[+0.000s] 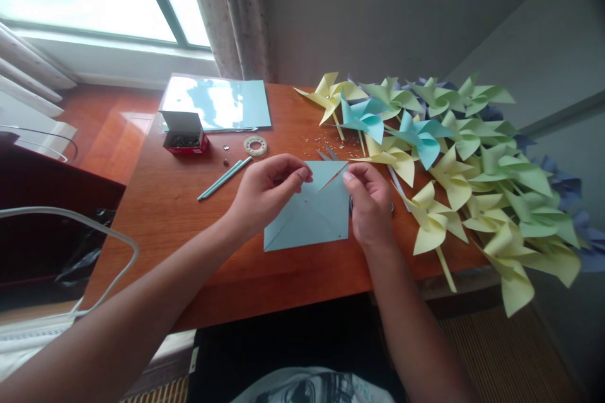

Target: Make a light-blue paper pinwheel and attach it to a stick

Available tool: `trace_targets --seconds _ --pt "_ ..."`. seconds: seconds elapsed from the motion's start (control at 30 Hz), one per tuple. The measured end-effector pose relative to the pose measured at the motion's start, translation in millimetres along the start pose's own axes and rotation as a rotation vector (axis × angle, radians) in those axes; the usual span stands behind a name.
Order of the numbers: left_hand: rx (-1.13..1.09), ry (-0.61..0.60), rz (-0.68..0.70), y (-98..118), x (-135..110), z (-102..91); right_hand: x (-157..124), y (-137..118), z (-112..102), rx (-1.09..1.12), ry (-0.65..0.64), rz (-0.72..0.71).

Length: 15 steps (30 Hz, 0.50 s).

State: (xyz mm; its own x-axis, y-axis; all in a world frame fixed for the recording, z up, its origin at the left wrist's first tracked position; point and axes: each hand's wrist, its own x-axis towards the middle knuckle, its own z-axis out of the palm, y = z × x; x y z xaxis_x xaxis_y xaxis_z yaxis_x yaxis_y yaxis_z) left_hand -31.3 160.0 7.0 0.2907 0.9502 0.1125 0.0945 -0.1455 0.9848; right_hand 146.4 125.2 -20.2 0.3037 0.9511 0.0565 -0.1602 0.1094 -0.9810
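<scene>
1. Light-blue sheet (307, 223): one, taken as the clock's centre.
2. Bare hands: two; left hand (265, 189) at ten o'clock, right hand (371, 201) at three.
3. Light-blue pinwheels (422, 138): two, at one and two o'clock.
4. Yellow pinwheels (430, 217): at least six, from twelve round past three.
5. Green pinwheels (513, 170): at least six, between one and three.
6. Purple pinwheels (562, 179): several, too overlapped for a count, mostly towards three.
7. Blue sticks (224, 179): at least two, at ten.
8. Tape roll (247, 146): one, at eleven.
9. Red box (189, 148): one, at ten.
10. Scissors (332, 152): one pair, blades at one.
</scene>
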Motion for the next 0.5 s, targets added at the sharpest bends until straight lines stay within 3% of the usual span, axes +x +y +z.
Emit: trace_targets --seconds 0.13,0.27,0.5 --pt "-0.058 0.024 -0.046 0.3 -0.8 1.7 3.9 0.9 -1.5 0.117 0.069 0.008" --pt "-0.203 0.049 -0.189 -1.7 0.4 1.2 6.4 -1.1 -2.0 0.180 0.126 -0.024" --pt "-0.416 0.090 -0.360 -7.8 4.6 -2.2 6.3 -4.8 -3.5 0.249 0.080 -0.016"
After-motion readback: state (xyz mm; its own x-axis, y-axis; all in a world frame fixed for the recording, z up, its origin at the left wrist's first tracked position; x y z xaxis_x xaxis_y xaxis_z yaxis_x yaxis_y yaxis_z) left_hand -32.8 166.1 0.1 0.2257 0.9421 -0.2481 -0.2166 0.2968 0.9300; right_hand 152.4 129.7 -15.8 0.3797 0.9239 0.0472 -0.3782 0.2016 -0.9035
